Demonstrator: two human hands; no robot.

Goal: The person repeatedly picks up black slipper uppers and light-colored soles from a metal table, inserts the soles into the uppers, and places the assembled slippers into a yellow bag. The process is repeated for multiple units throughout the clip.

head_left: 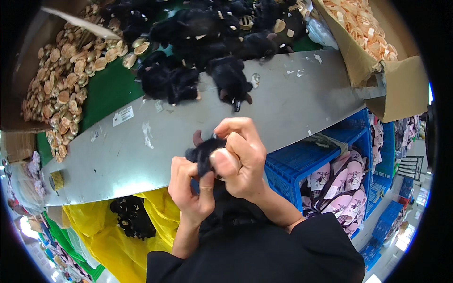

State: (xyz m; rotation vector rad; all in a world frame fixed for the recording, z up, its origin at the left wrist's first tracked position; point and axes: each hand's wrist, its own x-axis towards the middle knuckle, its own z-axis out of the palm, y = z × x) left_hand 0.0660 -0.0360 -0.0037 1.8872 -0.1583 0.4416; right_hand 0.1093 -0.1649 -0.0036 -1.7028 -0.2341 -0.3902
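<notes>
Close in front of my body, both hands hold a small black plush piece (204,153) with a brownish-pink ear (197,137) sticking up from it. My left hand (188,186) pinches its near left side between thumb and fingers. Around its right side curl the fingers of my right hand (247,158), with the blurred thumb pressed against the plush. Whether a small part sits under that thumb, I cannot tell. Just beyond, near the grey metal table edge (269,104), lie more black plush pieces (230,78), one with similar ears.
At the left, a cardboard box (14,106) spills many small round pale-and-gold parts (71,80). Peach plastic pieces (363,28) fill a carton (403,87) at the far right. Below the table are a yellow bag (94,236) and blue crates (292,165) with pink slippers (337,203).
</notes>
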